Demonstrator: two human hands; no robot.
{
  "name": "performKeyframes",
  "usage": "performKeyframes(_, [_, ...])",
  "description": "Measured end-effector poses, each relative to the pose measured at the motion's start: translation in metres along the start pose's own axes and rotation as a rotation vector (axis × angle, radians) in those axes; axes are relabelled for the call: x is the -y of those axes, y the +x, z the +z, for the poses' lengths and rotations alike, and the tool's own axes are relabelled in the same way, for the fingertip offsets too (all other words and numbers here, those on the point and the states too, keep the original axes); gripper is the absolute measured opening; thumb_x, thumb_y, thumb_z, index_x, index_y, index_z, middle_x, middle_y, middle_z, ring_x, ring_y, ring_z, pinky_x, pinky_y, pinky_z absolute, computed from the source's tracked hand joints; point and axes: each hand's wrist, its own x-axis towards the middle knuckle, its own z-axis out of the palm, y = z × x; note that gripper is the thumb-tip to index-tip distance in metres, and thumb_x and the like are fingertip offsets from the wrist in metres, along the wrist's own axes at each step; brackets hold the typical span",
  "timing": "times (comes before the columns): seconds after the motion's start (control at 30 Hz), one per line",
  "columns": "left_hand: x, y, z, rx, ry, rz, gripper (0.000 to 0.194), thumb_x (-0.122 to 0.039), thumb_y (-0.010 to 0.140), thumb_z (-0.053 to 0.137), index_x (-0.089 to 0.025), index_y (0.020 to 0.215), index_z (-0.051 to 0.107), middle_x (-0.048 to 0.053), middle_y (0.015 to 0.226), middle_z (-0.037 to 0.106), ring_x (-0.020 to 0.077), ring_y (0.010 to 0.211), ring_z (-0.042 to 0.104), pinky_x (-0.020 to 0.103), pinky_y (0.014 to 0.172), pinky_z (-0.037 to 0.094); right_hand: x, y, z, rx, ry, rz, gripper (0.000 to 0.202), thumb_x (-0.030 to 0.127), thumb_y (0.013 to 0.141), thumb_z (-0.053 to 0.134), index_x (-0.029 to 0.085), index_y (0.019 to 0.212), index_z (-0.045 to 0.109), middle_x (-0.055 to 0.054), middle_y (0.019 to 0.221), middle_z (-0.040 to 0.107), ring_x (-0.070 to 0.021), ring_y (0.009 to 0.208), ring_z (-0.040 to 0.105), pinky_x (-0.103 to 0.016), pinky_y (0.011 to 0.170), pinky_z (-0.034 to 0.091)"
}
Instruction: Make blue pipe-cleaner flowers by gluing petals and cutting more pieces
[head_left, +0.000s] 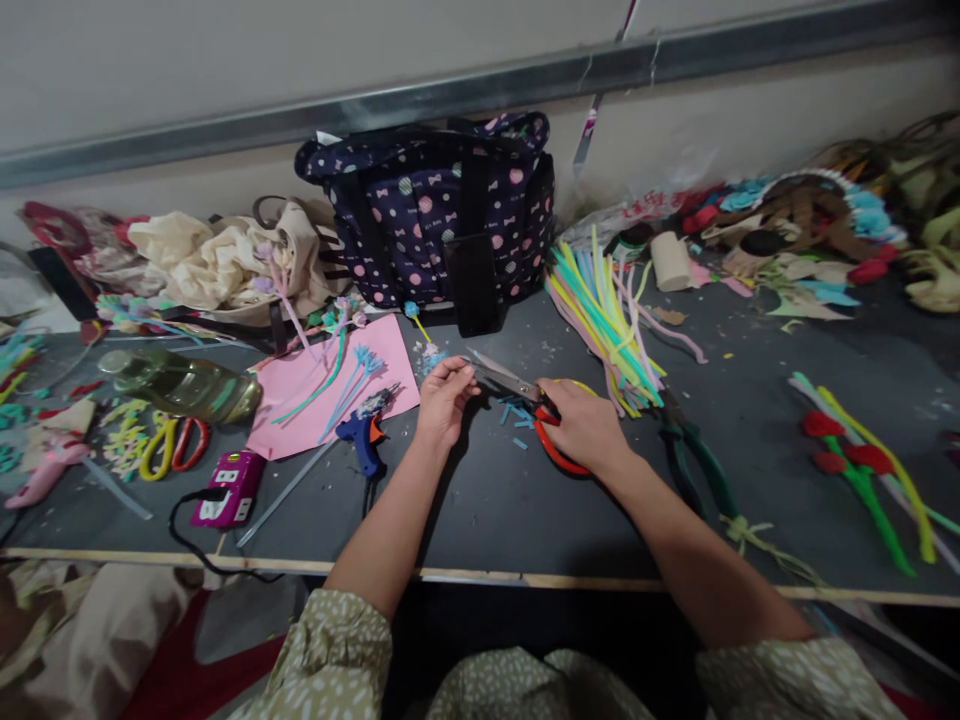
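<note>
My right hand [581, 420] grips a pair of scissors [519, 384] by its red and yellow handles, the blades parted and pointing left. At the blade tips, my left hand [444, 398] is closed in a pinch; what sits between its fingers is too small to make out. Short cut blue pieces [516, 412] lie on the dark table below the scissors. Just behind my left hand is a small clump of blue and white bits [433, 362]. A blue hot glue gun [365, 440] rests left of my left forearm, and a bundle of coloured pipe cleaners [604, 320] lies beyond my right hand.
Pliers [694, 455] lie beside my right forearm, with red pipe-cleaner flowers [851, 455] farther right. Leftward are pink paper [292, 425], a bottle [180, 385], a purple power socket [229, 490] and another pair of scissors [174, 447]. A phone [472, 285] leans against a patterned bag [405, 215].
</note>
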Motion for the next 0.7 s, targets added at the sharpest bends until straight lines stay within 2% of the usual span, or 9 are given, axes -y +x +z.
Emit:
performKeyframes(0.27, [0.0011, 0.0003, -0.0017, -0.014, 0.039, -0.022, 0.025, -0.021, 0.06, 0.084, -0.018, 0.08, 0.068, -0.003, 0.068, 0.061, 0.0071, 0.06, 0.059, 0.019, 0.059, 0.052, -0.0003, -0.0005, 0.0012, 0.001, 0.009, -0.001, 0.031, 0.027, 0.082, 0.053, 0.021, 0.112, 0.059, -0.007, 0.101, 0.067, -0.0214, 0.088, 0.059, -0.028, 0.062, 0.031])
performKeyframes(0.7, [0.0001, 0.0001, -0.0008, -0.043, 0.038, -0.043, 0.028, -0.017, 0.056, 0.081, -0.016, 0.08, 0.067, -0.004, 0.066, 0.06, 0.0071, 0.057, 0.057, 0.019, 0.056, 0.05, 0.0017, -0.0016, 0.002, -0.001, -0.001, -0.034, 0.033, 0.028, 0.083, 0.053, 0.021, 0.114, 0.06, -0.007, 0.1, 0.067, -0.021, 0.09, 0.058, -0.028, 0.064, 0.032])
